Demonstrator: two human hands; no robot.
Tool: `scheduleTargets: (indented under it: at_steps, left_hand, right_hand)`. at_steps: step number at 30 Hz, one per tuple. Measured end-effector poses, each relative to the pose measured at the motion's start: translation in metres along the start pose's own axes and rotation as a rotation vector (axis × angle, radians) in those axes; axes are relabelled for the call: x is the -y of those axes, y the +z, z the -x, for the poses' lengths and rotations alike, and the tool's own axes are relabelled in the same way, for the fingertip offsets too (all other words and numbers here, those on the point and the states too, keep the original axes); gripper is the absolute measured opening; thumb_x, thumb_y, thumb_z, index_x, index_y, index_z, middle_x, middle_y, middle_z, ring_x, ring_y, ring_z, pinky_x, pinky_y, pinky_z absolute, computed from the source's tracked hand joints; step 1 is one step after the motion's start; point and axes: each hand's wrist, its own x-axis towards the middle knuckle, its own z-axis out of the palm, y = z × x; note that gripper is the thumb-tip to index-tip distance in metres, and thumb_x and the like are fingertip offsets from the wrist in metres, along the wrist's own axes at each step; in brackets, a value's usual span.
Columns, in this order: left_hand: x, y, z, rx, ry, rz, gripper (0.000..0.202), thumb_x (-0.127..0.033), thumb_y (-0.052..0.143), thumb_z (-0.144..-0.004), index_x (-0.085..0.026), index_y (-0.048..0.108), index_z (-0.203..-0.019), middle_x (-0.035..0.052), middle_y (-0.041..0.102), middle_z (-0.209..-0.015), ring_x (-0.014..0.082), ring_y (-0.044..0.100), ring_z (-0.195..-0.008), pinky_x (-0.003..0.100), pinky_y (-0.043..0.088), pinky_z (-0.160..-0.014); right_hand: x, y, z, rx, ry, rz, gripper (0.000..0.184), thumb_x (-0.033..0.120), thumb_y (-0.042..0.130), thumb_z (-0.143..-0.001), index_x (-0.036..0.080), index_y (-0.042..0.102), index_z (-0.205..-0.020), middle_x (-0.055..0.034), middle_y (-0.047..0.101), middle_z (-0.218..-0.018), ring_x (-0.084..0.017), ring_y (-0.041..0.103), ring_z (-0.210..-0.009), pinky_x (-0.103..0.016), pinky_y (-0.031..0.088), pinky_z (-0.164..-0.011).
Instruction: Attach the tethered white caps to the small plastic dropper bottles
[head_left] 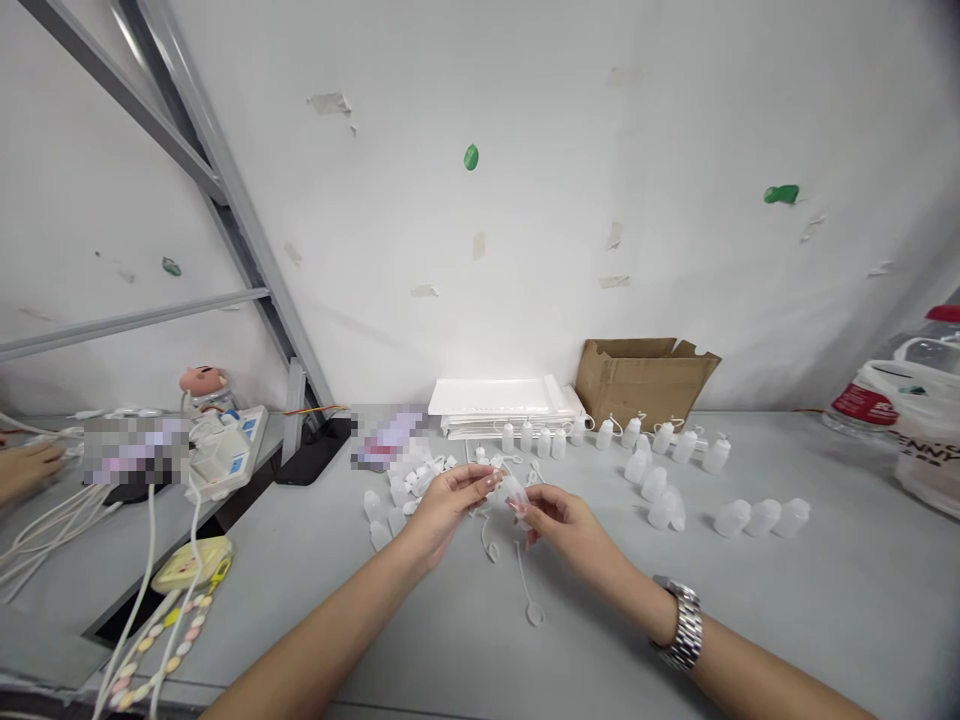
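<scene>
Near the table's middle, my right hand (559, 515) grips a small translucent white plastic bottle (516, 490), tilted with its top toward my left hand. My left hand (450, 505) is closed in a pinch at the bottle's top; what lies between its fingertips is too small to make out. A white ring-ended strap (534, 612) lies on the table below my right hand, and another curled strap (490, 550) lies between the hands. Left of my left hand are a pile of small white caps (420, 475) and several uncapped-looking bottles (375, 507).
Capped bottles (559, 444) stand in a row at the back, before white flat packs (499, 400) and a cardboard box (649, 380). More bottles (763, 518) lie at right. Cables, a power strip (232, 455) and a yellow case (193, 563) sit left. Another person's hand (30, 468) shows at far left.
</scene>
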Motion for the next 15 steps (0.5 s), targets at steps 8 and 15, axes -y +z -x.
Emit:
scheduleTargets:
  at_steps: [8, 15]
  left_hand:
    - [-0.001, -0.003, -0.003, -0.087, -0.016, 0.152, 0.027, -0.032, 0.071, -0.063, -0.016, 0.064, -0.085, 0.0086, 0.066, -0.101, 0.0200, 0.055, -0.102, 0.030, 0.037, -0.089]
    - [0.001, -0.001, -0.003, 0.012, -0.052, 0.283, 0.020, -0.033, 0.065, -0.070, -0.018, 0.064, -0.084, 0.0072, 0.065, -0.103, 0.0193, 0.055, -0.105, 0.030, 0.037, -0.091]
  right_hand:
    - [0.007, 0.001, 0.005, -0.117, -0.023, 0.098, 0.033, 0.050, 0.051, -0.076, 0.018, 0.057, -0.081, 0.0002, 0.053, -0.066, -0.013, 0.051, -0.058, -0.027, 0.044, -0.056]
    - [0.005, 0.008, 0.010, -0.101, -0.099, 0.320, 0.023, 0.041, 0.054, -0.077, 0.019, 0.059, -0.077, -0.0001, 0.054, -0.068, -0.014, 0.045, -0.061, -0.026, 0.037, -0.057]
